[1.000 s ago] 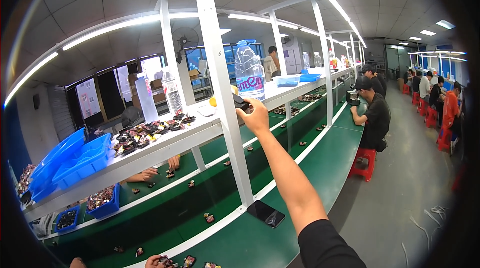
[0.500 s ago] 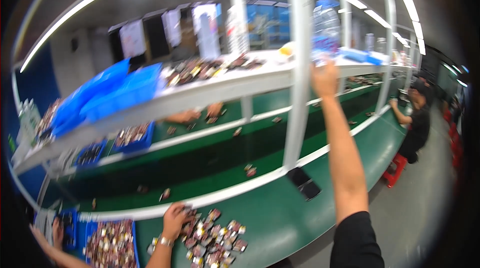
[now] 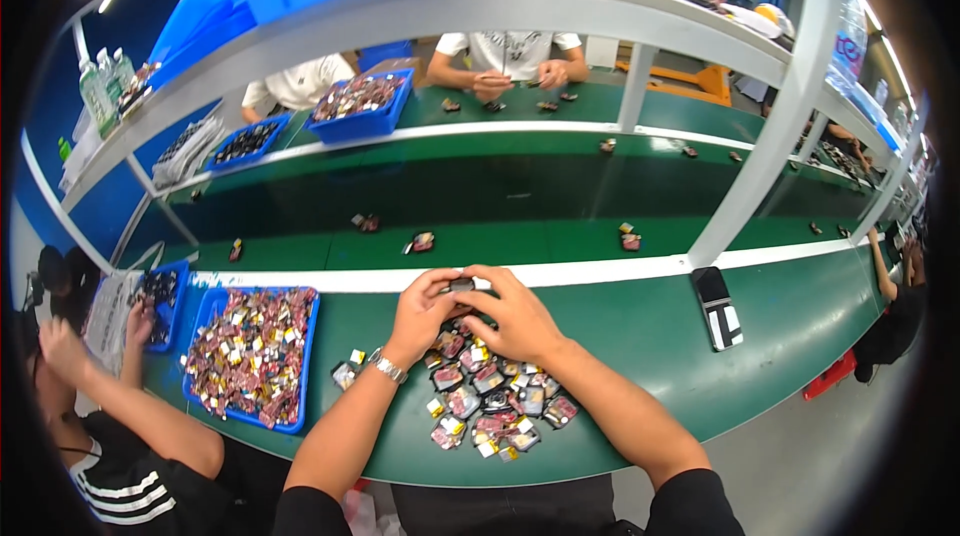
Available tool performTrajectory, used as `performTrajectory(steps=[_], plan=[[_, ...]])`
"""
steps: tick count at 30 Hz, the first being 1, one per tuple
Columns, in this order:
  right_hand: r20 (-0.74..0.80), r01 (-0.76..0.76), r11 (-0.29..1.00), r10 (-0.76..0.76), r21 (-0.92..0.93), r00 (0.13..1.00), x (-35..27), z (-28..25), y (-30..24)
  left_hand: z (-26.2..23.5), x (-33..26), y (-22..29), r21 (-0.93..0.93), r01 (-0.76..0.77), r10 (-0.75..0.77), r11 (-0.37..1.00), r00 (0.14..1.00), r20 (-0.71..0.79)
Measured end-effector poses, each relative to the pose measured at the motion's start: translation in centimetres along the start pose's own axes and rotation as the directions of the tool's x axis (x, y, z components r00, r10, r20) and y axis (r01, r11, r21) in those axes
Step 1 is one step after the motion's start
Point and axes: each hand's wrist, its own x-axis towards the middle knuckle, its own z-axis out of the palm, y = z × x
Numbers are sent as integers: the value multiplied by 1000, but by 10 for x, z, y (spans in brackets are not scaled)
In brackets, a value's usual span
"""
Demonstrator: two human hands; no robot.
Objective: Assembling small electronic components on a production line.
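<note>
Both of my hands meet over the green work table (image 3: 640, 366). My left hand (image 3: 418, 316), with a metal-banded watch at the wrist, and my right hand (image 3: 518, 318) close their fingers round a small dark electronic module (image 3: 461, 286). Much of that module is covered by my fingers. Right below them lies a pile of loose small electronic modules (image 3: 490, 401), with dark casings, reddish boards and yellow-white tags. One stray module (image 3: 345, 374) rests left of the pile, near my left wrist.
A blue bin (image 3: 312, 356) full of similar modules stands at left, beside a co-worker's arm (image 3: 150, 406). A conveyor belt (image 3: 520, 226) carrying scattered modules runs behind a white rail. A shelf post (image 3: 770, 116) rises at right, near a dark-and-white phone-like object (image 3: 720, 311). More workers sit opposite.
My right hand has come down from the shelf, where it was by a large clear bottle, to join my left hand. My left hand has lifted off the pile's edge. The view has tilted downward.
</note>
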Motion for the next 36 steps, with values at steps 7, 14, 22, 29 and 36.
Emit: performTrajectory(steps=[7, 14, 22, 29, 36], plan=[[-27, -89, 995, 87, -56, 996, -1, 11, 11, 3, -2, 1, 25, 13, -14, 1000, 999, 35], [-58, -143, 985, 149, 99, 987, -4, 14, 16, -1, -2, 2, 25, 7, -10, 1000, 993, 121], [-112, -170, 968, 192, 184, 975, -4, 14, 12, -1, -2, 3, -14, 7, -5, 1000, 990, 139], [-140, -190, 974, 207, 122, 968, -6, 19, 10, -5, -2, -1, -16, 33, -30, 999, 988, 148], [-189, -235, 943, 281, 236, 941, -8, 28, 8, -5, -1, -2, -81, 54, -42, 995, 989, 140]])
